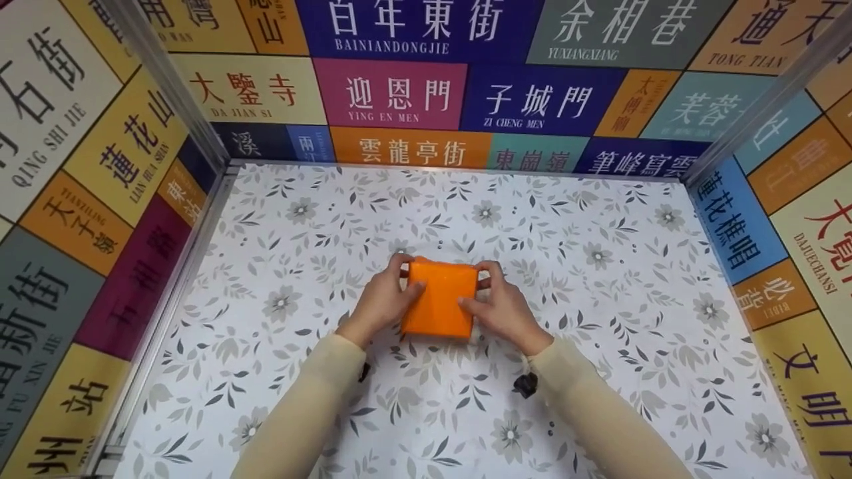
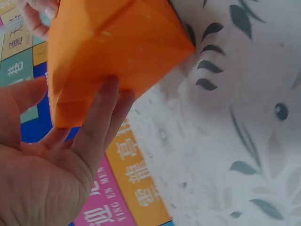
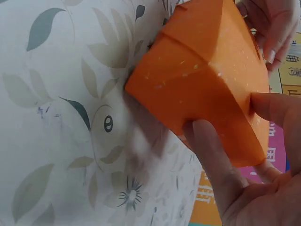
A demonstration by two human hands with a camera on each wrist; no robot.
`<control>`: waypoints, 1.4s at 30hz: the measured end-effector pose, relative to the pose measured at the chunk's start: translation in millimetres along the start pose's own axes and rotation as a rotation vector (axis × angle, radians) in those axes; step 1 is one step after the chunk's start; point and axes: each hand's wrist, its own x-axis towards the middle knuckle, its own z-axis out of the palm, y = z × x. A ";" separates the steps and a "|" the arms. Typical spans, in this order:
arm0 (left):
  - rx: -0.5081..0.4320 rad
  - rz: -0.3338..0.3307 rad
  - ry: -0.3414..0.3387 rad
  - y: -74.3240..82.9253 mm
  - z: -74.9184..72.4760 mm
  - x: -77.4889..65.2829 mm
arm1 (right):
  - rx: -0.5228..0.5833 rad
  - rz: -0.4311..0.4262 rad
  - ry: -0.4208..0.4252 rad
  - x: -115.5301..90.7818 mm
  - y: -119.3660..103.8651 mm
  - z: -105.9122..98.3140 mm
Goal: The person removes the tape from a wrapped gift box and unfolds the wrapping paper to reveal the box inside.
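Note:
An orange box (image 1: 440, 303), apparently of folded paper with creased sides, is held near the middle of the table in the head view. The left hand (image 1: 387, 298) grips its left side, thumb on the near face and fingers along the side. On the opposite side the right hand (image 1: 507, 307) holds it the same way. The left wrist view has the box (image 2: 117, 52) tilted, with fingertips against one face. Small pale specks dot the creased box (image 3: 202, 89) in the right wrist view. Its inside is hidden.
A white cloth with grey flowers and leaves (image 1: 599, 299) covers the table. Upright panels with coloured street-name signs (image 1: 393, 93) close it in at the back, left and right, with metal posts (image 1: 180, 86) at the corners. A small black item (image 1: 525, 384) sits by the right cuff.

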 end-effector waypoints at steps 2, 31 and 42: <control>0.007 0.029 0.048 1.8 0.2 -0.9 | -0.040 -0.052 0.031 -1.7 -1.7 0.0; -0.145 -0.304 -0.200 7.0 -18.6 -13.8 | 0.322 0.279 -0.176 -14.2 -10.5 -11.4; -0.210 -0.263 -0.264 5.5 -17.7 -15.7 | 0.327 0.293 -0.282 -17.4 -14.5 -17.6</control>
